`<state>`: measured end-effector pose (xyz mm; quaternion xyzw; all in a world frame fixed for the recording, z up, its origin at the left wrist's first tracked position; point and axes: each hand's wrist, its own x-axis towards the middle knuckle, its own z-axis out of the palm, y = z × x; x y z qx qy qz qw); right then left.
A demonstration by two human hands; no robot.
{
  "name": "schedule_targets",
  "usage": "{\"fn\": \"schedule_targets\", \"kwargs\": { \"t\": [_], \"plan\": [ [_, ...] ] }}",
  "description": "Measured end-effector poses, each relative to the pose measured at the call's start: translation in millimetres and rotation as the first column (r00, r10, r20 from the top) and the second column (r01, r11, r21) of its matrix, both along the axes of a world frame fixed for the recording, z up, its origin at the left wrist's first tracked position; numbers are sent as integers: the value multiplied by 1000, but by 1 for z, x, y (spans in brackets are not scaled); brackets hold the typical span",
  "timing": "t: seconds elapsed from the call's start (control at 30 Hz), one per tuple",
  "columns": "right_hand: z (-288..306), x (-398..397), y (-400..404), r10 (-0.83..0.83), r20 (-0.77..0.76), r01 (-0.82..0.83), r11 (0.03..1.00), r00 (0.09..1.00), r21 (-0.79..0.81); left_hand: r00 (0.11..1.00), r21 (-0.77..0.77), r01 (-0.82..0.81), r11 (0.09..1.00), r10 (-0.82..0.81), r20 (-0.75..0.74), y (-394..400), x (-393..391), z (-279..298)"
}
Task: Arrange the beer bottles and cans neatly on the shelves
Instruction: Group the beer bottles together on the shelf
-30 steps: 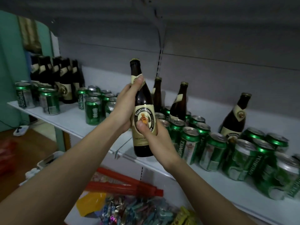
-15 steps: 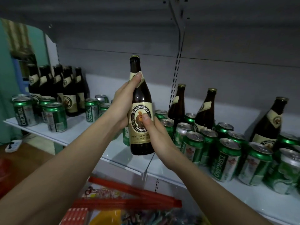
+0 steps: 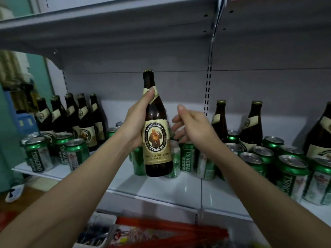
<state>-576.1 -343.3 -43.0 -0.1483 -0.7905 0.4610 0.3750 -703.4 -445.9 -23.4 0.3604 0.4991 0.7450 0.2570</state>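
The brown Franziskaner bottle is upright in mid-air in front of the white shelf, its label facing the camera and its base just above the shelf's front part. The left hand grips it from the left side, fingers wrapped behind the body and the thumb stretched up onto the neck label. The right hand is just to the right of the bottle, apart from it, holding nothing, its fingers loosely curled and the thumb raised.

Behind the bottle and the right hand stand green Tsingtao cans in a loose cluster. More green cans crowd the right end of the shelf, with three dark bottles rising among them. At the left end a row of dark bottles stands against the back panel, with a few cans in front. Below the shelf lie red packets.
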Motion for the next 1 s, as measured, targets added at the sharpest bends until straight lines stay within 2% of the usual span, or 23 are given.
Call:
{"fn": "schedule_targets", "kwargs": {
  "t": [0.13,0.3,0.37,0.43,0.57,0.7,0.83,1.0],
  "plan": [
    [34,-18,-9,49,3,-49,999,999,14,997,-57,-2,998,-2,-75,-19,-12,0],
    [67,-37,-29,233,75,-237,970,969,50,990,-26,-11,1000,7,-144,-46,-10,-13],
    [73,-41,-37,275,114,-287,953,955,100,992,-12,-33,999,31,-123,-53,-5,-17],
    [76,-47,-43,299,142,-319,936,944,148,993,3,-59,998,59,-97,-59,-2,-17],
    [80,-59,-50,345,169,-369,919,923,139,986,25,-104,994,106,-125,-67,-7,-11],
    [90,-85,-59,353,121,-368,920,928,132,969,43,-180,983,185,-164,-71,-37,-3],
    [104,-124,-73,290,16,-289,947,957,137,914,-8,-245,969,228,-336,-80,-85,16],
    [115,-178,-89,164,-36,-147,945,986,294,727,-145,-352,925,173,-664,-97,-152,38]
  ]
}}
